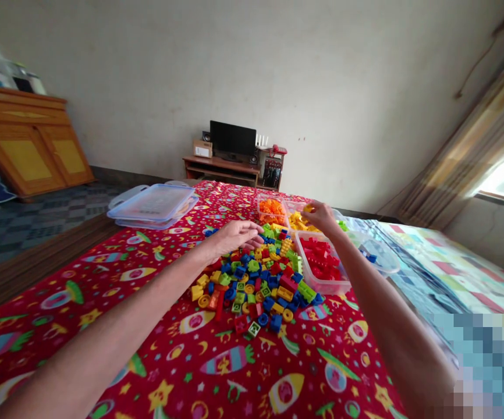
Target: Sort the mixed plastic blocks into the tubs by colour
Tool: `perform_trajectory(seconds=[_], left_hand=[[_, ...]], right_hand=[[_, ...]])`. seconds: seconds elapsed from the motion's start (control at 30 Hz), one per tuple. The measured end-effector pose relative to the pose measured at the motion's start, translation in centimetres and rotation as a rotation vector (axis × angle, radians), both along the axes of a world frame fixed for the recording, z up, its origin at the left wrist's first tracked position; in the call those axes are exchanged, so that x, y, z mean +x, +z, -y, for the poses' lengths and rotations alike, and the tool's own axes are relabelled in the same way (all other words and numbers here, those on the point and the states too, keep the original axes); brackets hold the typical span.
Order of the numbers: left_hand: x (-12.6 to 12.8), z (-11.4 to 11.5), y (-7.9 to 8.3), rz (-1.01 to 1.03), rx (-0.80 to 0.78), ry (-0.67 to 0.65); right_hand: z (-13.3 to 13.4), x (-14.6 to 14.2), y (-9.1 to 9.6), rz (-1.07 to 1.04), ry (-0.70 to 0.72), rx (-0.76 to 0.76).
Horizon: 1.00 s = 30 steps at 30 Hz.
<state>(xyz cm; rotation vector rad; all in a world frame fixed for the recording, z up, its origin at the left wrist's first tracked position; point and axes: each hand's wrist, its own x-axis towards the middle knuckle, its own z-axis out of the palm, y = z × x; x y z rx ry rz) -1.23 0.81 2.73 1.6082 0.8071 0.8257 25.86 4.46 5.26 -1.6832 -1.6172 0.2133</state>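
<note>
A loose pile of mixed toy building bricks (pixel 252 285) in red, yellow, green and blue lies in front of me. Over its far left part hovers my left hand (pixel 237 235), fingers loosely bent and apart, with nothing visible in them. My right hand (pixel 324 216) pinches a yellow brick (pixel 308 208) above the clear box of yellow bricks (pixel 298 221). Closest to me among the boxes is one with red bricks (pixel 322 262). Another box holds orange bricks (pixel 272 210). My right forearm partly covers boxes with green bricks (pixel 343 225) and blue bricks (pixel 368 255).
Clear lids (pixel 153 203) are stacked at the left edge of the red patterned cloth (pixel 147 326). A patchwork cover (pixel 465 262) lies to the right. Against the back wall stands a desk (pixel 223 164) with a monitor (pixel 233 139); a wooden cabinet (pixel 29 145) is at left.
</note>
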Motion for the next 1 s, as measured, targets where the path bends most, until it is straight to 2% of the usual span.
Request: perform_trajectory(seconds=[0.17,0.27,0.4,0.57,0.73,0.8,0.93,1.0], left_hand=[[-0.4,-0.2,0.0,0.01,0.041,0.005],[-0.5,-0.4,0.0,-0.001,0.069,-0.002],[-0.3,-0.5,-0.1,-0.062,0.14,-0.024],[0.6,0.3,0.1,-0.186,0.308,-0.055],[1.9,1.9,0.1,-0.311,0.523,-0.095],[2.6,2.8,-0.1,-0.375,0.625,-0.156],[4.0,4.8,-1.2,-0.503,0.789,-0.368],[4.5,5.5,-2.1,-0.552,0.881,-0.397]], right_hand=[[-3.7,2.5,1.3,0.083,-0.185,-0.031],[-3.7,2.9,1.3,0.007,-0.16,0.0],[-1.2,2.6,0.5,-0.186,-0.048,0.081],[2.7,1.4,-0.1,-0.16,0.056,0.134],[5.6,-0.2,0.1,-0.136,0.175,0.131],[6.4,-1.0,0.5,-0.086,0.204,0.14],[7.6,-2.4,1.1,0.016,0.235,0.146],[7.9,-3.0,1.1,0.08,0.234,0.148]])
